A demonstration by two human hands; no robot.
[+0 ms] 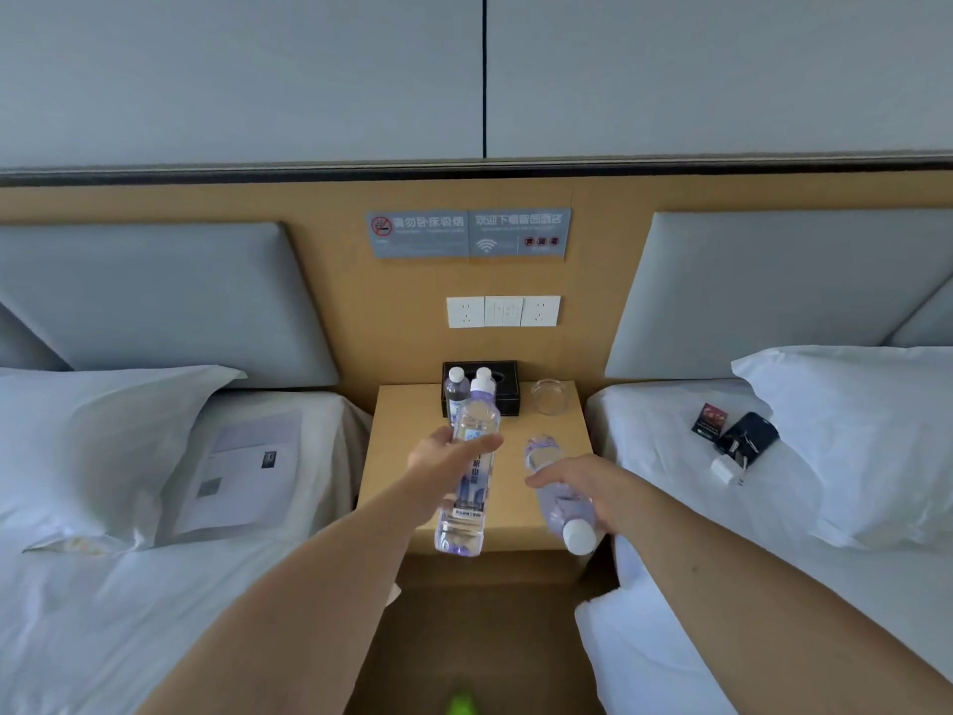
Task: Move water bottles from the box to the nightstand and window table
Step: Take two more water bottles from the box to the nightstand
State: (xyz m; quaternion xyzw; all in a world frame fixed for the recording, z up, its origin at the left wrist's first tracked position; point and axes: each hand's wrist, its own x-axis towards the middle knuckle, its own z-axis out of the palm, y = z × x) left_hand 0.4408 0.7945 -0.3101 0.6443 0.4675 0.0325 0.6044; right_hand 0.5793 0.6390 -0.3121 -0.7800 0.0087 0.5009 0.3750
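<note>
Over the nightstand [412, 405] | left hand [438, 456] grips upright bottle [466, 482], cap up for standing | right hand [582, 482] grips tilted bottle [557, 498], cap near | 1 bottle [456, 394] already stands at far edge

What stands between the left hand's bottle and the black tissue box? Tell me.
In the head view, a small dark bottle stands between the upright bottle and the tissue box.

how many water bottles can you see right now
3. One upright in the left hand: left-hand bottle. One tilted cap-down in the right hand: right-hand bottle. One standing bottle at the back of the nightstand, partly hidden; more may be hidden.
</note>
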